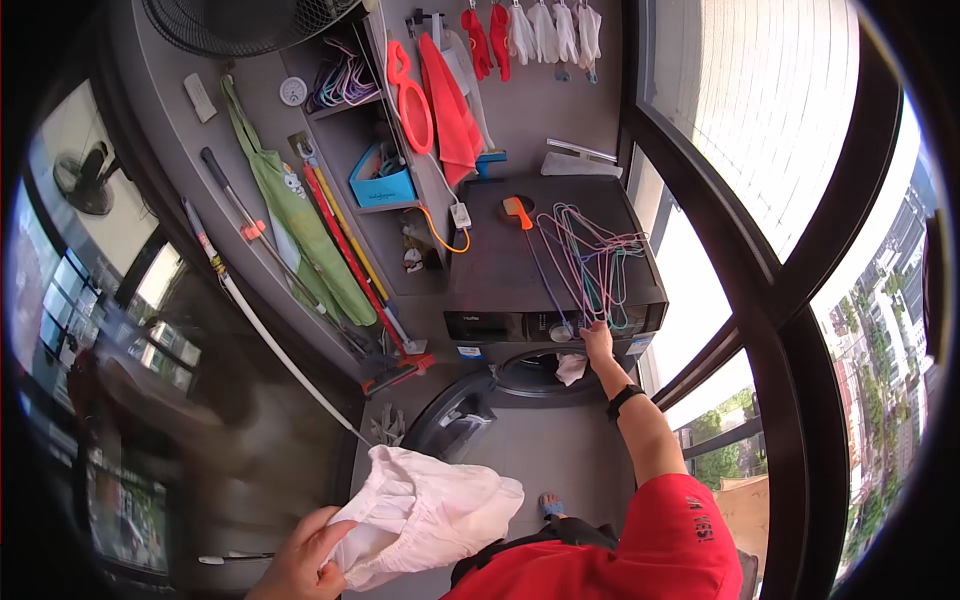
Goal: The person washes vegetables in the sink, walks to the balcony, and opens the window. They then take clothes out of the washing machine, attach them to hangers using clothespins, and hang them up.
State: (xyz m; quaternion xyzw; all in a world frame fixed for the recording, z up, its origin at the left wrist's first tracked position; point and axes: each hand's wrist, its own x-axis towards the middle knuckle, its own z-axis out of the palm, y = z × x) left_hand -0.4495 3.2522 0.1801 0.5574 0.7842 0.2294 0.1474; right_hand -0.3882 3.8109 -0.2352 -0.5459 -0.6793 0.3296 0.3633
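Note:
My left hand (308, 552) is closed on a white garment (432, 505) with a gathered, elastic-looking edge, which hangs out to the right in front of me. My right hand (597, 342) reaches to the front edge of the washing machine (490, 225). Its fingers are closed at the near end of a pile of thin coloured clothes hangers (590, 255) lying on the machine's top. Below that hand, the round door (455, 415) stands open to the left, and a light cloth (571, 369) shows in the drum opening.
An orange brush (518, 211) lies on the machine. Mops and a green apron (285, 200) hang along the left wall. A blue box (382, 180) and more hangers (342, 78) sit on shelves. Gloves and socks (540, 35) hang at the back. Windows line the right side.

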